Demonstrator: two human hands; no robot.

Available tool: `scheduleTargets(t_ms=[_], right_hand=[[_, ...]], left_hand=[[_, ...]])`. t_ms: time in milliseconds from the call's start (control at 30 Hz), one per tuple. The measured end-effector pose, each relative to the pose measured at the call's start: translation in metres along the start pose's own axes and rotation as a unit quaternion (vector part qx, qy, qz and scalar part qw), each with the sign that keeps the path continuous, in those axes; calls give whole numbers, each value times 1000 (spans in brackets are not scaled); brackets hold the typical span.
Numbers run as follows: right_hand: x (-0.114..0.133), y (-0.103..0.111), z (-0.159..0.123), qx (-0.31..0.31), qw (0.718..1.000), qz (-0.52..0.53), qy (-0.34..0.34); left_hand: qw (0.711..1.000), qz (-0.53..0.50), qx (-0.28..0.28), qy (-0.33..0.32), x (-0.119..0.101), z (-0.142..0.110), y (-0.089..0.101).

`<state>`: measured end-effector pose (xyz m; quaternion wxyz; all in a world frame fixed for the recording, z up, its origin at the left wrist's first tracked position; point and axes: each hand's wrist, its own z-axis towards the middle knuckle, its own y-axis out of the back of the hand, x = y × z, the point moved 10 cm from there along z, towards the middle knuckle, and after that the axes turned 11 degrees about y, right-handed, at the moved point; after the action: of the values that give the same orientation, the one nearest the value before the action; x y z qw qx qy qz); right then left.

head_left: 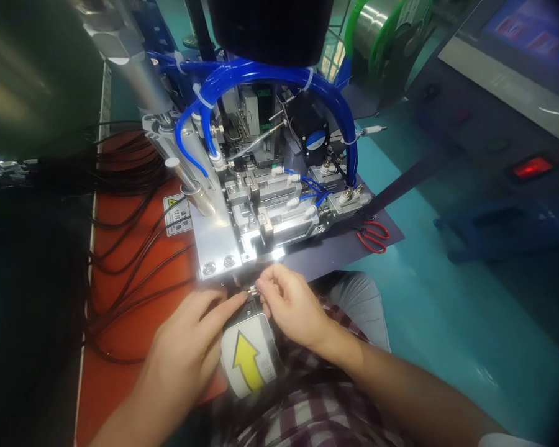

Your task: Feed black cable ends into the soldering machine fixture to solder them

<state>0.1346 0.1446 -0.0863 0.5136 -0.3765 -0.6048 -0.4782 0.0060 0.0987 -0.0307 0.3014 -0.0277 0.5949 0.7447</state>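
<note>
At the front edge of the machine (223,239), my two hands meet over a small bright metal piece (253,290). Thumb and forefinger of my right hand (291,301) are pinched together at that piece, which is too small to name. From the other side my left hand (186,335) reaches in with its forefinger tip close to the same piece. Its other fingers are curled, and whatever they hold is hidden. Just below the fingers is a white label with a yellow arrow (246,366) on a rounded part.
Black cables (130,248) lie over an orange mat (116,316) at left. Blue air tubes (261,71) arch above the metal cylinders. Red-handled snips (373,237) rest on the dark plate at right. A green-rimmed wire spool (375,34) and a cabinet with a lit red switch (533,167) stand beyond.
</note>
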Motion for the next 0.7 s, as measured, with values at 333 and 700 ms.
scheduleTargets(t_ms=[333, 700], right_hand=[[5, 3, 1, 9, 999, -52, -11], [-19, -3, -6, 23, 998, 7, -59]], left_hand=[[1000, 4, 5, -22, -8, 5, 4], [999, 34, 21, 4, 4, -2, 0]])
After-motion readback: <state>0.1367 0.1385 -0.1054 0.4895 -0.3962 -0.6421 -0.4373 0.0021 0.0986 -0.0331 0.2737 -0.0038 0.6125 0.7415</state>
